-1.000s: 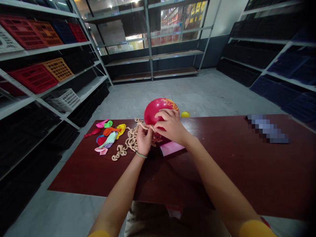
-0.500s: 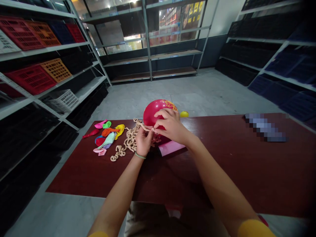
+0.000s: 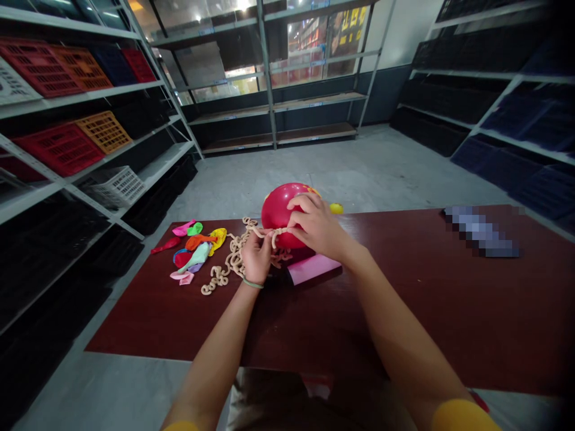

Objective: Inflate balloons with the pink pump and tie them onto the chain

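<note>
A curly beige cord lies bunched on the table, and one stretch of it runs up into my hands. My left hand, with a green band at the wrist, is closed and pinches this cord between thumb and fingers. Close on its right, my right hand pinches the same cord, with a short stretch between the two. Directly behind the hands rests an inflated red balloon with yellow print. My right hand covers part of it, and its neck is hidden. A pink roll-like object lies below my right hand.
Several limp balloons in mixed colours lie left of the cord on the dark red table. A small yellow thing shows at the far edge. A blurred-out item lies right. Shelves with crates stand left.
My hands have moved slightly apart, and a short stretch of cord now shows between them. The red balloon has turned, so less of its yellow print is visible.
</note>
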The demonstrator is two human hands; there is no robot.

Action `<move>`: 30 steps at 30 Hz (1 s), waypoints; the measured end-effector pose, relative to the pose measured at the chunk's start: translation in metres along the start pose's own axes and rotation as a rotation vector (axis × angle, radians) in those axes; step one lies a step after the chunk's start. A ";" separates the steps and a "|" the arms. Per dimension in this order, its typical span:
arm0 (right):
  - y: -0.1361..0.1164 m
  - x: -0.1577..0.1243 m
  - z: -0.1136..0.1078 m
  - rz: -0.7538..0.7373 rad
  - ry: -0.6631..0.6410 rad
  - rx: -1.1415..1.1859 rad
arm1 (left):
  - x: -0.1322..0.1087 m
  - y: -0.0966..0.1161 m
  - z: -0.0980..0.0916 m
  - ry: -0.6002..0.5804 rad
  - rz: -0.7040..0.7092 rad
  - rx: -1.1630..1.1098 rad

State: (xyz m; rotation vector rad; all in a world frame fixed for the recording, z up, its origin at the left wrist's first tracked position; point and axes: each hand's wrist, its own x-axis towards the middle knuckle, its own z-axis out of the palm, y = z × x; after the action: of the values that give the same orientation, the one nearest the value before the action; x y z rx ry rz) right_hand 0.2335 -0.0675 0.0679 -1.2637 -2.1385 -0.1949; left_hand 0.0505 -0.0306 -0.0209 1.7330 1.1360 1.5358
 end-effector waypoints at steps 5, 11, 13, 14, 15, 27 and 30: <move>0.008 -0.002 0.000 -0.036 -0.019 -0.062 | 0.002 0.000 -0.002 -0.050 -0.009 0.037; 0.019 -0.004 0.001 -0.053 -0.008 -0.096 | 0.005 -0.002 0.000 -0.063 -0.043 0.024; 0.017 -0.003 0.000 -0.057 -0.005 -0.104 | 0.005 -0.003 0.001 -0.070 -0.061 -0.001; 0.015 -0.002 -0.001 -0.058 -0.004 -0.110 | 0.004 -0.003 0.001 -0.070 -0.066 -0.018; 0.012 -0.001 -0.003 -0.055 -0.005 -0.118 | 0.004 -0.003 0.002 -0.067 -0.068 -0.036; 0.013 -0.007 -0.038 0.161 0.111 -0.114 | 0.014 0.016 0.016 -0.031 -0.034 -0.205; 0.019 -0.010 -0.043 0.206 0.132 -0.044 | 0.022 0.026 0.027 -0.141 0.010 -0.272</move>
State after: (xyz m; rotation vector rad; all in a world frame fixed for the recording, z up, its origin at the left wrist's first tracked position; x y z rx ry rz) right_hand 0.2722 -0.0831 0.0922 -1.4448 -1.8882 -0.2324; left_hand 0.0825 -0.0208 0.0070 1.6339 0.8091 1.4719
